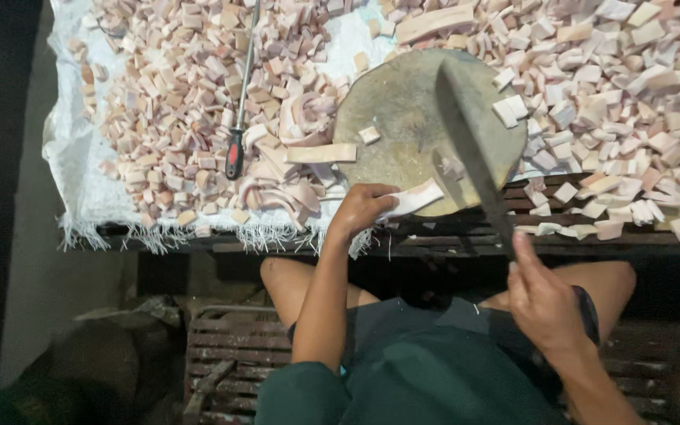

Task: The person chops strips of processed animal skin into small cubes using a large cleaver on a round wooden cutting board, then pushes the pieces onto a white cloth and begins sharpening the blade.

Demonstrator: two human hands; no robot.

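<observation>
Left hand point(362, 208) grips a pale strip point(415, 198) at the round block's point(403, 118) 6 o'clock; right hand point(543, 299) holds the cleaver point(470, 153). Cut cubes point(623, 102) heaped, apparently most; few strips point(285, 193) uncut.

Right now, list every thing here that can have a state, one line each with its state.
Left hand: shut on the meat strip.
Meat strip: flat on the near edge of the round chopping block.
Right hand: shut on the cleaver handle.
Cleaver: raised over the block, blade tilted.
Sharpening steel: lying unused on the cut pieces.
</observation>
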